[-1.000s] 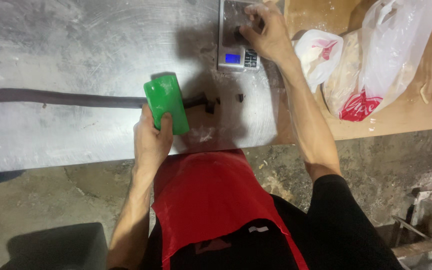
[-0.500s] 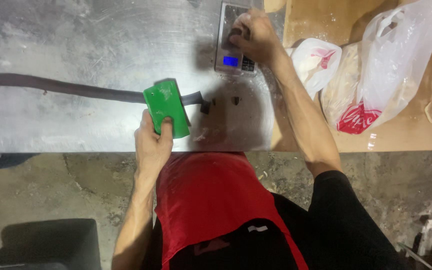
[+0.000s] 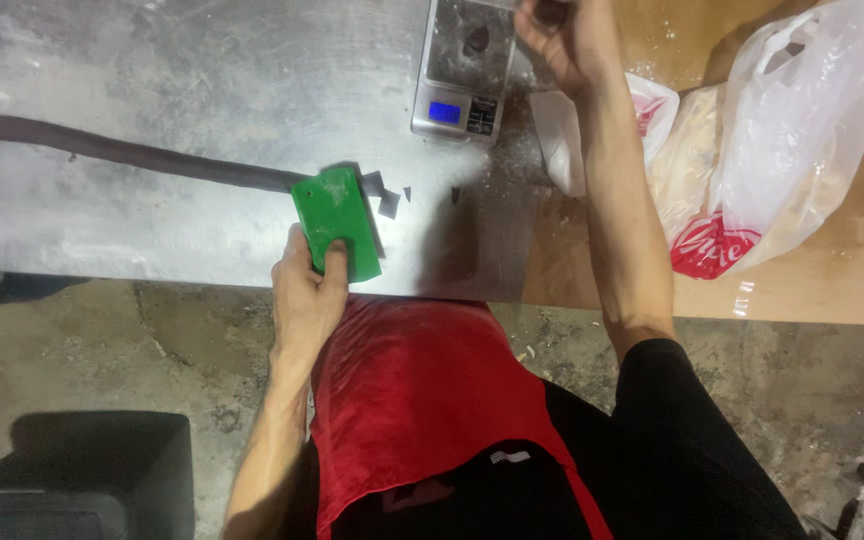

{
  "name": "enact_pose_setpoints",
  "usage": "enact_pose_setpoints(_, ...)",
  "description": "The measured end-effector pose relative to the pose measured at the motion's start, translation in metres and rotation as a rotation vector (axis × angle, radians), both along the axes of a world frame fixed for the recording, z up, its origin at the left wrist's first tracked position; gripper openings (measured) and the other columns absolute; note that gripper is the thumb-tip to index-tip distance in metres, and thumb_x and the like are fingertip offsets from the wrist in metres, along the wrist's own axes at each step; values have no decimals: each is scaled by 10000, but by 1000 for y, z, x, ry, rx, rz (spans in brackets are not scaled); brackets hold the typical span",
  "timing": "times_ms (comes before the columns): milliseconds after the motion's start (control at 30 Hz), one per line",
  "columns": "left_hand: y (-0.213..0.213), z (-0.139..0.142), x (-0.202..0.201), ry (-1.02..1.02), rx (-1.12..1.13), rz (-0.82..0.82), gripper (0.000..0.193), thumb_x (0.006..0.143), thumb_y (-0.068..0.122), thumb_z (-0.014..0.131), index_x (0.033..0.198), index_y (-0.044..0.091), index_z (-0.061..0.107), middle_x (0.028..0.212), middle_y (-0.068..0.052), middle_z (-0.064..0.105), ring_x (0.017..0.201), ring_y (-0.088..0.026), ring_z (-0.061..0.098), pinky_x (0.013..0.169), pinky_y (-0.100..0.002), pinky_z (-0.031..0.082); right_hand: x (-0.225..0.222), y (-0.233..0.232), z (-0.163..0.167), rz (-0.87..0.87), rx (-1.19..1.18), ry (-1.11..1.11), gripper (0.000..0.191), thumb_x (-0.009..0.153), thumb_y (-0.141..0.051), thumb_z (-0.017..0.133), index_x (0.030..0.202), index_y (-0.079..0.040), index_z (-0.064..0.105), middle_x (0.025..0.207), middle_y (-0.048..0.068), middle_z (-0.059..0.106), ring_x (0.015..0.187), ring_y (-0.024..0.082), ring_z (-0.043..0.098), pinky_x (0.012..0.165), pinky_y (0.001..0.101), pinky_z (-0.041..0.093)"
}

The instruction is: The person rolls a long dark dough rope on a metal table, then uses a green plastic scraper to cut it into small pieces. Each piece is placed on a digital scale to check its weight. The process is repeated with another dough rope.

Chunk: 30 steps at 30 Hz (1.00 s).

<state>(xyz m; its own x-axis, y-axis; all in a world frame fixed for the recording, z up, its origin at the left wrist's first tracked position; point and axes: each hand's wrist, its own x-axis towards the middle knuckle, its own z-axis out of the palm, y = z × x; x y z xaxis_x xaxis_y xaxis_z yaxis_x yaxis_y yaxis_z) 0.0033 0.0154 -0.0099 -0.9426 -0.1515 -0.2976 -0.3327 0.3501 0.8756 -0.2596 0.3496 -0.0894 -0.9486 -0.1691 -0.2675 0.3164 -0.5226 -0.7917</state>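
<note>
We see left hand [image 3: 304,290] closed around green scraper [image 3: 336,223], blade end against dark dough rope [image 3: 122,155] on metal table [image 3: 202,80]. Small cut pieces [image 3: 388,200] lie just beside scraper. Right hand [image 3: 564,38] raised beside digital scale [image 3: 464,68], fingers pinched on small dark piece [image 3: 550,12]. Another dark piece [image 3: 476,40] rests on scale platform. White plastic bags [image 3: 782,130] lie right of scale on wooden board [image 3: 832,290].

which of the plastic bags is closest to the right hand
The smaller white bag with red print, lying just beside the right hand's wrist by the scale. The big clear bag sits farther toward the right edge, on the wooden board.
</note>
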Motion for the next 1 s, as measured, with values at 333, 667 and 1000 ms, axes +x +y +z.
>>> enact_pose_setpoints(333,1,1,-1,-47,29,-21,167,1015,105,533,1105,-34,550,771,-152,723,483,-136,611,398,-296,445,16,-25,-1,231,1224,426,230,1022,-171,720,962,-7,570,849,69,585,766,167,568,670,358,451)
enact_pose_setpoints(667,-21,-5,-7,-20,25,-106,171,1014,107,542,1134,-15,555,821,-161,741,539,-183,660,455,-321,495,51,-56,33,367,1370,712,98,1038,-56,715,1136,-57,707,992,122,688,892,230,670,809,383,562)
enact_pose_setpoints(1000,-2,-28,-30,160,-178,-487,192,1014,126,546,1053,-61,559,982,-216,628,812,-303,639,625,-401,552,206,-125,19,303,1280,499,269,901,-92,758,1161,-37,727,1018,143,670,838,297,670,731,398,561)
